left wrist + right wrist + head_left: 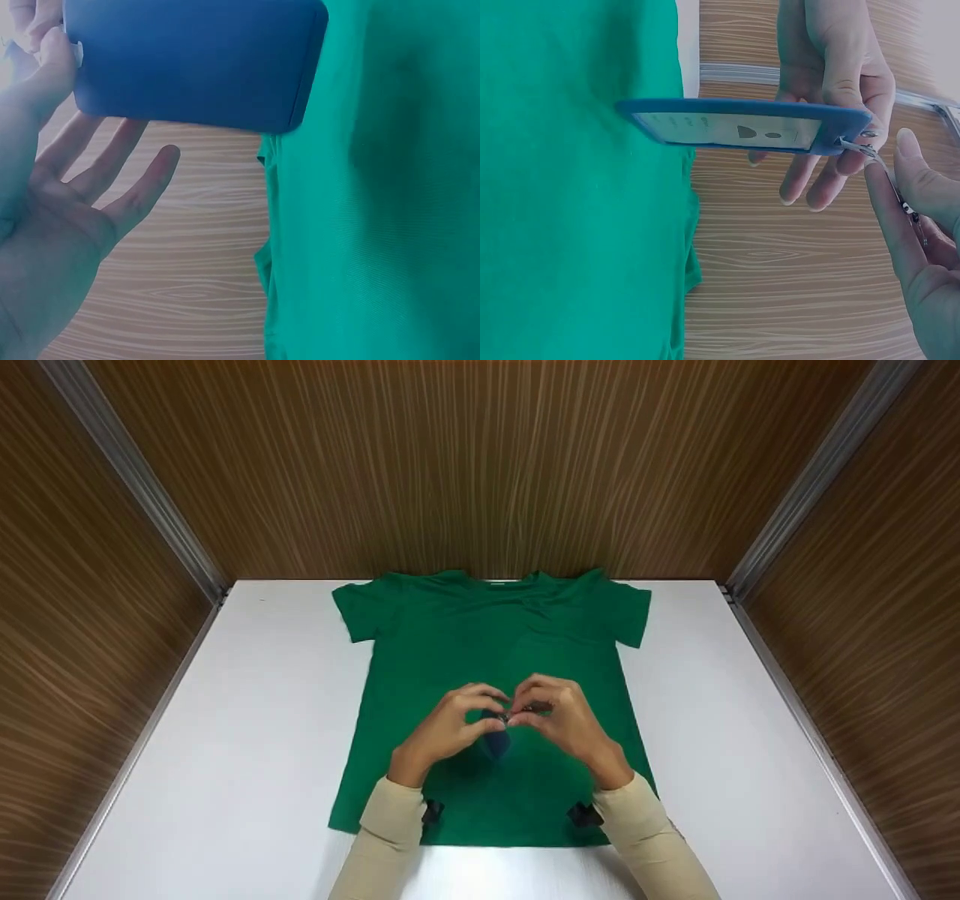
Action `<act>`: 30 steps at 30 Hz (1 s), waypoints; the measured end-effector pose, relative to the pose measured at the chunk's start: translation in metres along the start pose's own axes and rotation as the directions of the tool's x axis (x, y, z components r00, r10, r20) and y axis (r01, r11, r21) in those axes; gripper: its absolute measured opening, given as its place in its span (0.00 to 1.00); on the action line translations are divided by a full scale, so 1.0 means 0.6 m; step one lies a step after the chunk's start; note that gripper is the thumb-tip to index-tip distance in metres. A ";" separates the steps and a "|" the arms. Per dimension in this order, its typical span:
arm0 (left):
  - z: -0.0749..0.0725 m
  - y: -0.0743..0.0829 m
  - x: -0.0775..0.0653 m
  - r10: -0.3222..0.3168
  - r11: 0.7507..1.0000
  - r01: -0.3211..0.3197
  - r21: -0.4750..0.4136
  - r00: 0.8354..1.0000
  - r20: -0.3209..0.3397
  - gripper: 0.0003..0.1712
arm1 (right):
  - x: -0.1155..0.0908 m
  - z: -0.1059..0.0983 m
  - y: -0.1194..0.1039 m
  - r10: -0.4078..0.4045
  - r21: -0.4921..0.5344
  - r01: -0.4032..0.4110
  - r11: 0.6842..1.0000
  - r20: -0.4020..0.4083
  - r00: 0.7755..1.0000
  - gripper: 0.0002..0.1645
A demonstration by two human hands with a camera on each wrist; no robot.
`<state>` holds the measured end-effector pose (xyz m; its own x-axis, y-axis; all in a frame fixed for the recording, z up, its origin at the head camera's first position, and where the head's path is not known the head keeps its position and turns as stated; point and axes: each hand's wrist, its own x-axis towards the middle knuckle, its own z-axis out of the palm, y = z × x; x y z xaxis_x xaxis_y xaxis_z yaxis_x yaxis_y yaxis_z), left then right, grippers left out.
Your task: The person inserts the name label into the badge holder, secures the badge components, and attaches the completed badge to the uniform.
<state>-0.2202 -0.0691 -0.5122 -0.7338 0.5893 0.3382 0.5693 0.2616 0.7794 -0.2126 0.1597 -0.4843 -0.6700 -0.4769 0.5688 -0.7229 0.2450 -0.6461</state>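
A blue ID badge holder [496, 744] hangs over the green T-shirt [487, 660], between both hands. My left hand [448, 724] pinches the badge's slotted end with thumb and forefinger, while its other fingers spread behind the badge [195, 64]. In the right wrist view, the badge [727, 124] shows a printed card with a figure icon, and a strap runs from its slot to a metal clip [907, 211]. My right hand [568, 721] holds that clip between thumb and fingers. The T-shirt lies spread flat, its neckline at the far side.
Under the shirt is a white table [232, 720]. Brown wood-grain panels [480, 465] enclose its back and sides, with metal rails [825, 457] along the corners. Small black devices [585, 814] sit at both wrists, by the beige sleeves [637, 817].
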 end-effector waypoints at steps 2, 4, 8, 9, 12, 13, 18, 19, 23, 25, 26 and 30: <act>0.001 0.001 0.000 -0.004 1.000 0.004 0.001 1.000 -0.003 0.12 | 0.000 0.001 -0.001 -0.005 0.009 0.005 1.000 0.010 1.000 0.03; 0.001 0.001 0.000 -0.007 1.000 0.007 0.008 1.000 -0.009 0.11 | 0.001 0.001 -0.002 -0.007 0.007 0.007 1.000 0.022 1.000 0.02; 0.003 0.004 0.001 -0.011 1.000 0.011 0.014 1.000 -0.018 0.10 | 0.002 0.001 -0.004 -0.012 -0.007 0.013 1.000 0.047 0.999 0.02; 0.003 0.004 0.001 -0.012 1.000 0.013 0.014 1.000 -0.021 0.10 | 0.002 0.001 -0.004 -0.017 -0.010 0.017 1.000 0.051 0.999 0.03; 0.003 0.004 -0.001 -0.020 1.000 0.020 0.009 0.999 -0.030 0.11 | 0.001 0.000 -0.004 -0.042 -0.011 0.043 0.999 0.058 0.997 0.05; 0.003 0.004 -0.001 -0.019 1.000 0.019 0.005 0.999 -0.033 0.11 | 0.002 0.000 -0.004 -0.052 -0.010 0.053 0.999 0.059 0.997 0.05; 0.004 0.004 -0.001 0.007 1.000 -0.007 0.007 0.999 -0.043 0.09 | 0.003 0.000 -0.005 -0.084 -0.012 0.085 0.996 0.060 0.995 0.08; 0.004 0.004 -0.001 0.016 1.000 -0.015 0.011 0.999 -0.045 0.09 | 0.004 0.000 -0.005 -0.086 -0.015 0.087 0.996 0.057 0.995 0.08; 0.004 0.005 0.000 0.039 0.999 -0.037 0.032 0.998 -0.053 0.09 | 0.005 0.001 -0.008 -0.093 -0.046 0.095 0.994 0.037 0.995 0.08; 0.004 0.005 0.000 0.047 0.998 -0.044 0.043 0.997 -0.062 0.09 | 0.005 0.002 -0.008 -0.103 -0.067 0.104 0.992 0.028 0.994 0.08; 0.004 0.004 0.000 0.053 0.998 -0.050 0.049 0.996 -0.066 0.08 | 0.005 0.002 -0.009 -0.109 -0.074 0.110 0.991 0.025 0.994 0.08; 0.005 0.002 0.000 0.077 0.995 -0.072 0.069 0.994 -0.073 0.06 | 0.004 0.004 -0.010 -0.130 -0.085 0.132 0.988 0.029 0.991 0.09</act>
<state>-0.2185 -0.0664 -0.5124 -0.7127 0.5502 0.4351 0.6452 0.2707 0.7144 -0.2096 0.1548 -0.4804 -0.5649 -0.5293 0.6331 -0.8170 0.2507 -0.5193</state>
